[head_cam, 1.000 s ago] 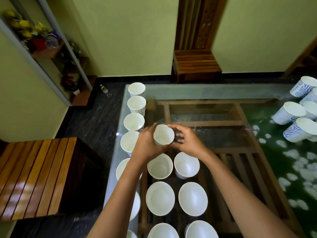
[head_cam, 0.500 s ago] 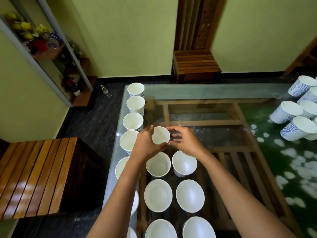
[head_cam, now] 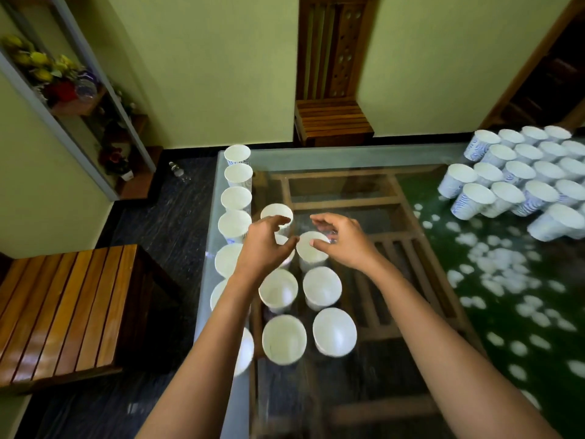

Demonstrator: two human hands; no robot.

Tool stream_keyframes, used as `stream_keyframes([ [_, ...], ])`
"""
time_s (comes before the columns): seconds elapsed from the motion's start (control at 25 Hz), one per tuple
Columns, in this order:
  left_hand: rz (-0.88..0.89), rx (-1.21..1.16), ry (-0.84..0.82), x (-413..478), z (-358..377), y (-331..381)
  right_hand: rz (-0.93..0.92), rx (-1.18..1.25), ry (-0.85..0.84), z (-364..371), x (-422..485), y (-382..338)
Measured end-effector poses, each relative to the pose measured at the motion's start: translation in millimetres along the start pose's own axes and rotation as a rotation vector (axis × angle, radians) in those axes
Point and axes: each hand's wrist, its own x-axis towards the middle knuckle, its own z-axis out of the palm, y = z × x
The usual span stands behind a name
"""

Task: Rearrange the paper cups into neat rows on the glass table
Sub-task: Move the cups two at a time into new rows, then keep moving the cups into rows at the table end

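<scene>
White paper cups stand upright in three columns on the glass table (head_cam: 348, 158). The left column (head_cam: 235, 198) runs along the table's left edge. The middle column ends at a far cup (head_cam: 276, 213), and the right column ends at a cup (head_cam: 311, 250). My left hand (head_cam: 264, 248) hovers just in front of the far middle cup, fingers loosely curled, holding nothing. It hides most of one cup below it. My right hand (head_cam: 343, 243) hovers over the far cup of the right column, also holding nothing.
A dense cluster of blue-patterned cups (head_cam: 522, 175) stands at the table's far right. A wooden bench (head_cam: 60, 308) is close to the table's left side. A wooden chair (head_cam: 332, 118) stands against the far wall. A small bottle (head_cam: 179, 170) lies on the dark floor.
The cup that both hands held now stands at the far end of the middle column. Both hands have let go and drawn back a little. The view has widened to the right.
</scene>
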Motion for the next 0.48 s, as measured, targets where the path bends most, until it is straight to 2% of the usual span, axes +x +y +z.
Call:
stream_keyframes([
  [0.24,0.018,-0.12,-0.036,-153,-18,30,0.08,0.127,0.035,3,-148,-15],
  [0.36,-0.01,-0.107,-0.1,-264,-20,14,0.13,0.158,0.024,33,-249,-6],
  [0.48,-0.094,-0.124,-0.172,-381,-23,-11,0.19,0.212,-0.055,78,-350,3],
])
